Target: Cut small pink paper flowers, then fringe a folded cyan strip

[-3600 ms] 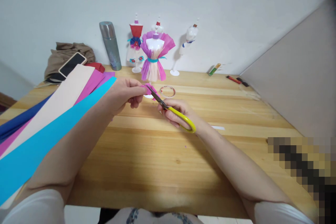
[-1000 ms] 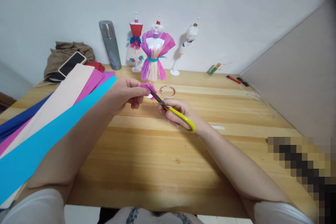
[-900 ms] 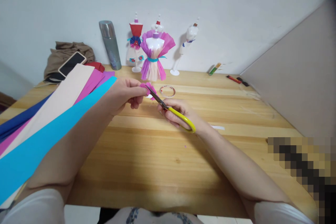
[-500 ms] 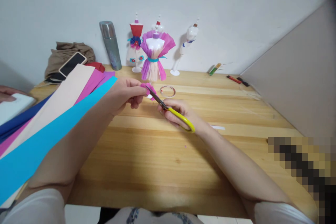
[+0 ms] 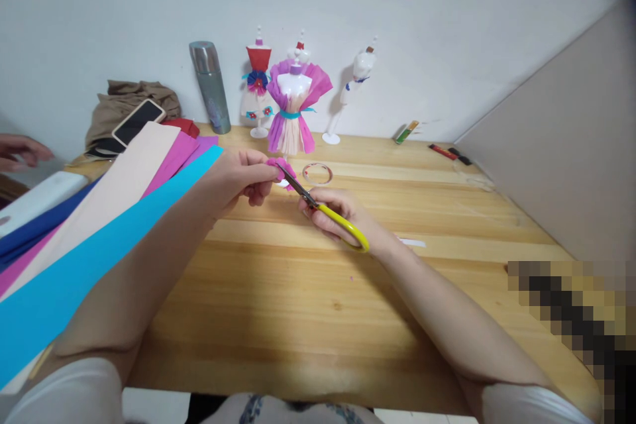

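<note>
Between the thumb and fingers of my left hand is a small crumpled piece of pink crepe paper. My right hand is closed around yellow-handled scissors, whose dark blades point up and left onto the pink paper. How far apart the blades are I cannot make out. Just behind my hands stands a small white mannequin in a purple and pale pink paper dress with a turquoise band. A roll of clear tape lies close to the scissors' tip.
Crepe paper sheets are stacked along my left forearm. A phone, brown cloth and flask stand behind them. More mannequins line the wall. Another person's hand is at far left, above a white object.
The other person's hand at far left has lifted off the white object, which now lies slightly further right. My hands, the scissors and the pink paper look almost unmoved.
</note>
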The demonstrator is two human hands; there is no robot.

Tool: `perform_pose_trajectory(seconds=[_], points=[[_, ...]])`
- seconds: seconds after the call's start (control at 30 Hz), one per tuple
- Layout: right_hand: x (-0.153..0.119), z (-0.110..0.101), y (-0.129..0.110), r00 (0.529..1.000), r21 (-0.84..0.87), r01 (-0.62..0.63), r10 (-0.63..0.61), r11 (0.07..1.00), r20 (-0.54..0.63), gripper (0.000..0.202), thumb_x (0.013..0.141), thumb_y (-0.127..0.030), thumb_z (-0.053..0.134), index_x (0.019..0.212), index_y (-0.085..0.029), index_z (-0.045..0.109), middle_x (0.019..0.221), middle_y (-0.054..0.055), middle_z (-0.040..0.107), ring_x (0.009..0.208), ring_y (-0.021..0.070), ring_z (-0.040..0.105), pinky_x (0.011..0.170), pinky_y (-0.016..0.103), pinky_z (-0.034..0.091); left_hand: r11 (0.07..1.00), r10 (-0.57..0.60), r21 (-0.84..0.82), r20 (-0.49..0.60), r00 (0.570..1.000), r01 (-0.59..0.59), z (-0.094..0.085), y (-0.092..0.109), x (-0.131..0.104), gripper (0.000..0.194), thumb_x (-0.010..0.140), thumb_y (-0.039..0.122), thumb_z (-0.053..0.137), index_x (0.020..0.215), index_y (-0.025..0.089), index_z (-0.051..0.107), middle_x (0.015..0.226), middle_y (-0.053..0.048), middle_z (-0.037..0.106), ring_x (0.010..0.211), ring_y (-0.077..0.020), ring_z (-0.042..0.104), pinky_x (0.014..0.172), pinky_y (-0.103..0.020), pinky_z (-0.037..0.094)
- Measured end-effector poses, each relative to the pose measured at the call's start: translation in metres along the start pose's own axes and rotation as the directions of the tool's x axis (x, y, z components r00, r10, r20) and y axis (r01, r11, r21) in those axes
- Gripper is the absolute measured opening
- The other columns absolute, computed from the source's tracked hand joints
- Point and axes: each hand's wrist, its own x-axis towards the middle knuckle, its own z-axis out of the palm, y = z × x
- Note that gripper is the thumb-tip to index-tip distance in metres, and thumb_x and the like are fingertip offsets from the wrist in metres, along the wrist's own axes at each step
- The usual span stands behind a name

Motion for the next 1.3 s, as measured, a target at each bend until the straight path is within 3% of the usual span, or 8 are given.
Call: perform_pose_trajectory(seconds=[0.13,0.27,0.47,0.73,0.93,1.3], points=[[-0.001,0.0,0.001,0.999,0.024,-0.038,0.038,0.999,0.007,0.034,0.091,-0.052,0.068,0.093,-0.02,0.058,0.062,-0.009,0.04,0.043,0.0064,0.034,0.041,0.022,0.026,0.999,0.039,0.036,-0.025,0.999,-0.038,-0.004,-0.004,0.001,0.017,0.067,0.021,0.073,0.052,0.016,0.065,0.046,0.001,0.058,0.038,-0.0075,0.05,0.039,-0.019,0.037],[-0.001,-0.001,0.004,0.999,0.068,-0.035,0.033,0.997,0.019,0.04,0.091,-0.059,0.066,0.095,-0.02,0.058,0.062,-0.008,0.045,0.041,0.0056,0.036,0.039,0.021,0.027,0.993,0.094,0.069,-0.029,0.995,-0.092,-0.005,-0.006,0.001,0.02,0.068,0.021,0.072,0.051,0.016,0.063,0.045,0.002,0.057,0.039,-0.0063,0.05,0.039,-0.017,0.035],[0.0,-0.001,0.008,1.0,0.12,0.005,-0.008,0.993,0.021,0.05,0.09,-0.067,0.066,0.098,-0.018,0.059,0.062,-0.008,0.046,0.039,0.005,0.036,0.036,0.021,0.026,0.999,0.024,0.045,-0.055,0.998,-0.021,0.0,-0.002,0.0,0.021,0.069,0.02,0.07,0.05,0.016,0.062,0.046,0.002,0.057,0.038,-0.0074,0.05,0.041,-0.02,0.039],[0.001,0.0,0.012,1.0,0.185,0.03,-0.03,0.982,-0.004,0.05,0.088,-0.066,0.069,0.101,-0.018,0.061,0.062,-0.008,0.045,0.04,0.0044,0.035,0.035,0.02,0.025,0.999,0.031,0.016,0.003,1.0,-0.031,-0.001,-0.01,0.002,0.02,0.07,0.02,0.069,0.05,0.017,0.062,0.048,0.001,0.058,0.039,-0.0078,0.051,0.04,-0.019,0.038],[0.002,-0.001,0.011,0.999,0.183,0.045,-0.046,0.982,0.0,0.051,0.088,-0.067,0.069,0.101,-0.018,0.061,0.06,-0.009,0.046,0.039,0.0036,0.034,0.036,0.019,0.025,0.999,0.008,0.053,0.008,1.0,-0.009,-0.001,-0.003,-0.002,0.021,0.07,0.023,0.072,0.052,0.017,0.063,0.051,-0.001,0.062,0.042,-0.0085,0.053,0.043,-0.02,0.042],[0.001,0.001,0.007,0.999,0.129,0.025,-0.022,0.991,-0.025,0.049,0.09,-0.065,0.067,0.098,-0.016,0.062,0.057,-0.008,0.046,0.039,0.0048,0.034,0.041,0.022,0.023,0.997,0.073,0.011,-0.014,0.997,-0.073,0.002,-0.009,-0.001,0.018,0.069,0.025,0.077,0.057,0.016,0.066,0.054,0.0,0.064,0.043,-0.0081,0.054,0.043,-0.019,0.042]])
